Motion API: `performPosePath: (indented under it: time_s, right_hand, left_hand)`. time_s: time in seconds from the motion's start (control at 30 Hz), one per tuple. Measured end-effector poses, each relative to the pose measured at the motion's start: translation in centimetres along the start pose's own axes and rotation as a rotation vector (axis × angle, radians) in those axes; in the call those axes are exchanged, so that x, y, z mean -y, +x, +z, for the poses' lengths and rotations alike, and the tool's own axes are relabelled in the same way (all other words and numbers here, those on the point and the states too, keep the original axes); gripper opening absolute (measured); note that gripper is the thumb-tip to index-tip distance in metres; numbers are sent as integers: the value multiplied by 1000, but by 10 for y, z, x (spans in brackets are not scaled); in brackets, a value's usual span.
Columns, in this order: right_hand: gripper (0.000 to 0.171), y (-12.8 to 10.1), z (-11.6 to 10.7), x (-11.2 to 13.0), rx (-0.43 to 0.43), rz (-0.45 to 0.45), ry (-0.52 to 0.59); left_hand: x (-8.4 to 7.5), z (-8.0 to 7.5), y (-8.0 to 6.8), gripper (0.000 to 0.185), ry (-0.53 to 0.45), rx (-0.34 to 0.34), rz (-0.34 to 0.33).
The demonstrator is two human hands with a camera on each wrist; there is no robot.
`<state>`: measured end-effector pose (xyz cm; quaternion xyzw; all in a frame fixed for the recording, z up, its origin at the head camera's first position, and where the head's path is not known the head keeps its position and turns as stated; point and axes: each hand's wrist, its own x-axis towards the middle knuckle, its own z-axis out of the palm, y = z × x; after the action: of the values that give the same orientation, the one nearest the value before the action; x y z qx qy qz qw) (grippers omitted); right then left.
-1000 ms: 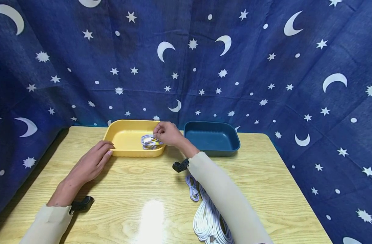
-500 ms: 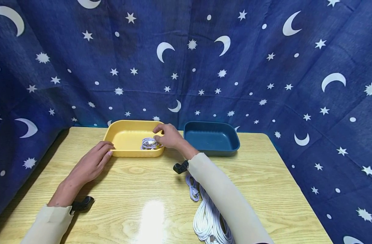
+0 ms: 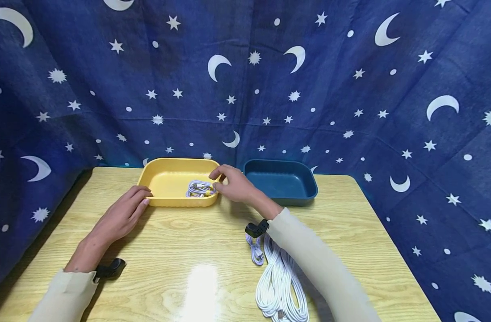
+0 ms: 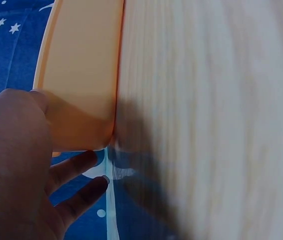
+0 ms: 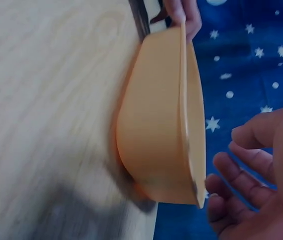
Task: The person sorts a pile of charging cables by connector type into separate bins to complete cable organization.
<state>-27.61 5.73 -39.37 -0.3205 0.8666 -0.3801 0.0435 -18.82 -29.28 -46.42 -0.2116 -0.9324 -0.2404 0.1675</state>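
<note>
A small coiled cable (image 3: 200, 188), white-lilac with yellow bits, lies in the right end of the yellow tray (image 3: 180, 202). My right hand (image 3: 235, 184) hovers over that end's rim, thumb and fingers apart and holding nothing. In the right wrist view its loosely curved fingers (image 5: 239, 182) are beside the tray's upper edge. At the tray's opposite end, my left hand (image 3: 122, 214) grips the near left corner. The left wrist view shows its thumb (image 4: 40, 100) at the rim and two fingers spread below the tray's end.
A dark blue tray (image 3: 280, 201) stands right of the yellow one, partly behind my right hand. Nearer me lie a small lilac cable coil (image 3: 256, 252) and a large white cable bundle (image 3: 275, 286), close to my right sleeve. A star-patterned curtain (image 3: 245, 89) encloses the table (image 3: 157, 268).
My right hand has let go of the small cable, which now rests in the yellow tray, and has drawn back to the right. My left hand stays put.
</note>
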Motion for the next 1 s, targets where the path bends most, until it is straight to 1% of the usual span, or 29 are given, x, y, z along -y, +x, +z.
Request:
performPosePath:
  time_s: [0.2, 0.27, 0.33, 0.6, 0.87, 1.0]
  right_hand:
    - [18, -21, -7, 4, 42, -48, -25]
    - [17, -28, -9, 6, 53, -58, -11]
    - [17, -36, -12, 9, 63, -49, 12]
    - [12, -58, -17, 14, 69, -60, 93]
    - [14, -76, -20, 13, 81, -71, 129]
    - [15, -88, -22, 11, 92, -79, 146]
  left_hand:
    - [1, 0, 1, 13, -7, -14, 21]
    - [1, 0, 1, 13, -8, -15, 22]
    - [1, 0, 1, 13, -9, -12, 19]
    - [0, 0, 0, 14, -6, -14, 7]
    - [0, 0, 0, 14, -2, -14, 10]
    - [-1, 0, 0, 13, 2, -18, 27]
